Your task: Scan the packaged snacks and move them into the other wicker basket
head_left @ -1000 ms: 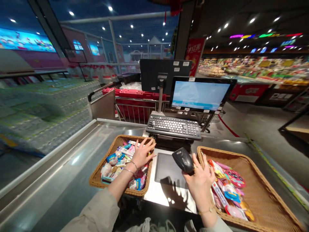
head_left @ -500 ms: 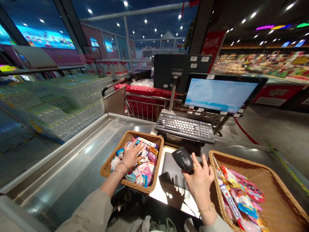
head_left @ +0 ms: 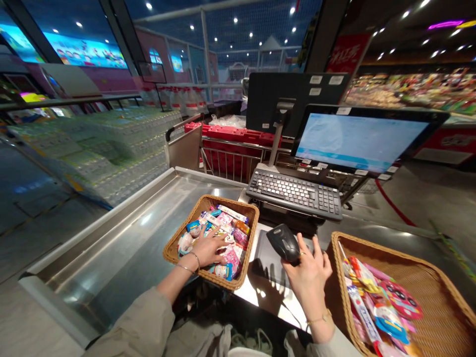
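My left hand (head_left: pixel 208 249) rests fingers-down among the colourful small packets (head_left: pixel 226 233) in the left wicker basket (head_left: pixel 174 248), fingers curled onto a packet; whether it grips one I cannot see. My right hand (head_left: pixel 308 270) holds a black handheld barcode scanner (head_left: pixel 284 242) above the dark scan pad (head_left: pixel 266 255), fingers wrapped round its handle. A second wicker basket (head_left: pixel 431 277) at the right holds more flat colourful packets (head_left: pixel 379 302).
A black keyboard (head_left: pixel 295 193) and a lit touchscreen monitor (head_left: pixel 359 141) stand behind the baskets. A steel checkout counter (head_left: pixel 122 248) runs to the left. Red shopping baskets (head_left: pixel 230 136) and a metal rail sit beyond; stacked bottled water lies far left.
My left hand has sunk from above the basket's far edge down onto the packets near its front. My view has swung left. The right hand keeps the scanner almost still.
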Action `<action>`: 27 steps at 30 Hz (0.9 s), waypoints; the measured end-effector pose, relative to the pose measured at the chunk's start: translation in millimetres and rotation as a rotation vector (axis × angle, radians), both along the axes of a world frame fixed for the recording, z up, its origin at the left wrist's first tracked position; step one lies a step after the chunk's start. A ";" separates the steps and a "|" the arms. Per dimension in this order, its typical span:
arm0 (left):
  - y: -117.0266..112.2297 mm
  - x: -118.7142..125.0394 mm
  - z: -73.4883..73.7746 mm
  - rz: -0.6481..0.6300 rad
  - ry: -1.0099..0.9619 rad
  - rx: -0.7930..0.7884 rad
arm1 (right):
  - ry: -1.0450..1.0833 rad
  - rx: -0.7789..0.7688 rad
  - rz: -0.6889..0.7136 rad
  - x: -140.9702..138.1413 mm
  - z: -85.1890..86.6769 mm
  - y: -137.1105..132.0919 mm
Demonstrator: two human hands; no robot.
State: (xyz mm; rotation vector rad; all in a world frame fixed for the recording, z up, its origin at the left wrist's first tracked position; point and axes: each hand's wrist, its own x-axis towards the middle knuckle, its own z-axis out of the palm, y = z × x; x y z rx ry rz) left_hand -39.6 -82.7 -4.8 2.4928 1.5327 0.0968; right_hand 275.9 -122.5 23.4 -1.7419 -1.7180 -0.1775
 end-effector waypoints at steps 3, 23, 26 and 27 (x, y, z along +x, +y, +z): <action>-6.9 10.9 -2.4 -0.048 0.015 -0.050 | 0.003 -0.002 0.008 -0.1 -1.6 -0.1; -2.2 36.6 -0.8 -0.081 0.164 -0.140 | 0.019 -0.014 -0.022 9.6 -3.3 -2.2; -6.1 40.3 -0.6 -0.123 0.204 -0.127 | 0.012 -0.006 -0.013 10.7 -4.8 -1.4; -7.1 42.4 0.1 -0.126 0.215 -0.123 | 0.010 -0.004 -0.009 10.9 -4.9 -1.1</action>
